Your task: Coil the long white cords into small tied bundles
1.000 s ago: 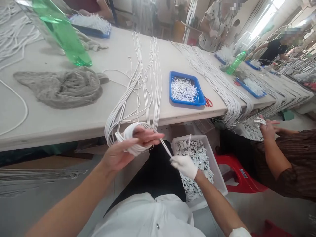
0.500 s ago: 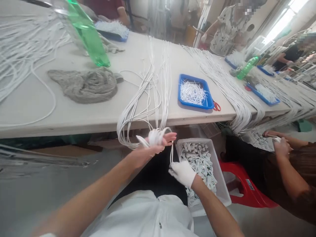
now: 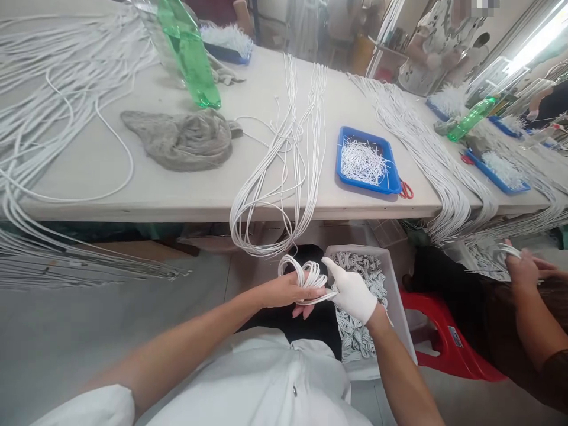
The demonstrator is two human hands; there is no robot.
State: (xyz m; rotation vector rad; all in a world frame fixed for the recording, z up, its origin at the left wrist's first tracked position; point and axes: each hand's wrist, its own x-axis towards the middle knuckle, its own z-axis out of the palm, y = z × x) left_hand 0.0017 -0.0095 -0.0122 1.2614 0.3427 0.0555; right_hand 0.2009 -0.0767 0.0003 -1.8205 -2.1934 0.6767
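blue tray (image 3: 364, 187) holds cut cord (image 3: 361, 162); white bin (image 3: 361, 249), seemingly bundled cord (image 3: 355, 337)

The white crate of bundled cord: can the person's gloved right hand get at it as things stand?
Probably yes. The gloved right hand is right beside the rim of the white plastic crate, with nothing solid between them. Only the looped white cord from the left hand touches it.

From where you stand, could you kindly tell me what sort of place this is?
Probably a cord-processing workshop: white cords drape over a long table, a blue tray holds cut pieces, and a plastic crate holds coiled cord.
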